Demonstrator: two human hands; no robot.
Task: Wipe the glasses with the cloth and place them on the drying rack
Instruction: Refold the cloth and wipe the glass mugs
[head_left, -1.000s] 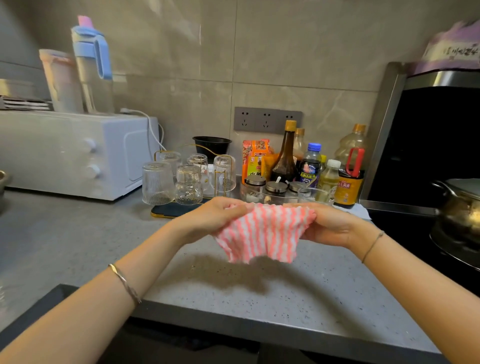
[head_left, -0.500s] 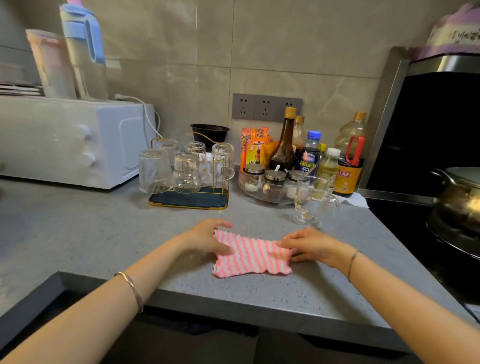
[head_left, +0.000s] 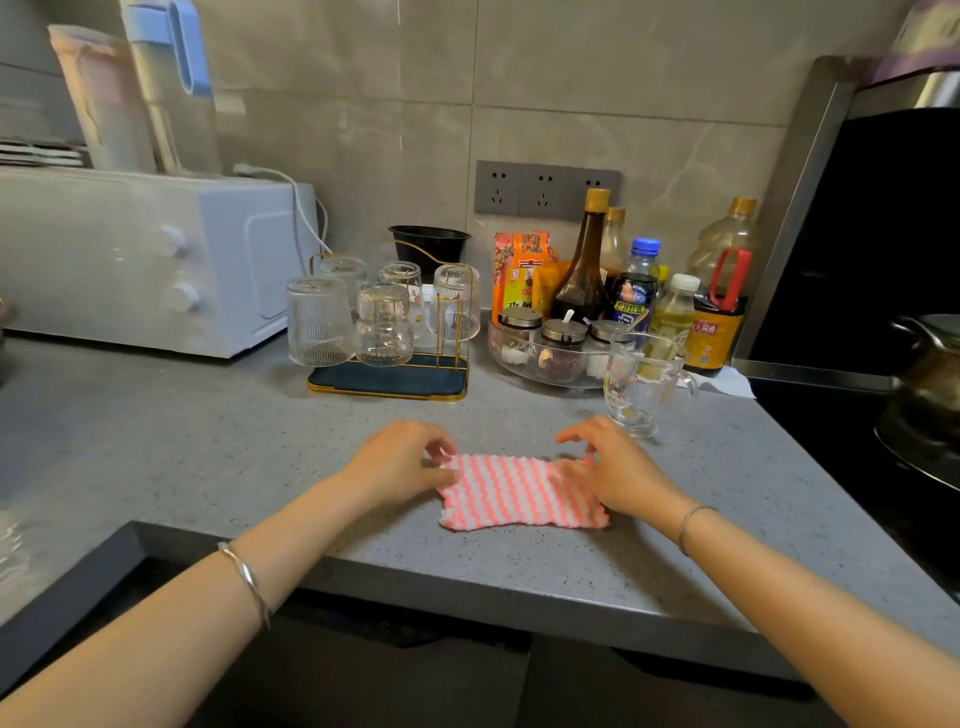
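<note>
A pink-and-white striped cloth (head_left: 519, 493) lies flat on the grey counter near its front edge. My left hand (head_left: 400, 462) pinches the cloth's upper left corner. At the upper right corner, my right hand (head_left: 618, 473) holds the cloth with curled fingers. A clear glass mug (head_left: 641, 384) stands upright just behind my right hand, apart from it. The gold-wire drying rack (head_left: 389, 382) with a dark tray sits further back. Several glasses, among them a ribbed one (head_left: 318, 322), stand upside down on it.
A white oven (head_left: 130, 260) stands at the back left. Right of the rack are a clear bowl of spice jars (head_left: 545, 358) and several sauce bottles (head_left: 582, 275). A pot (head_left: 930, 384) sits on the stove at the far right. The counter's front edge (head_left: 467, 582) runs below the cloth.
The cloth was held up in the air between both hands, then came down onto the counter. It now lies spread flatter, with both hands at its upper corners.
</note>
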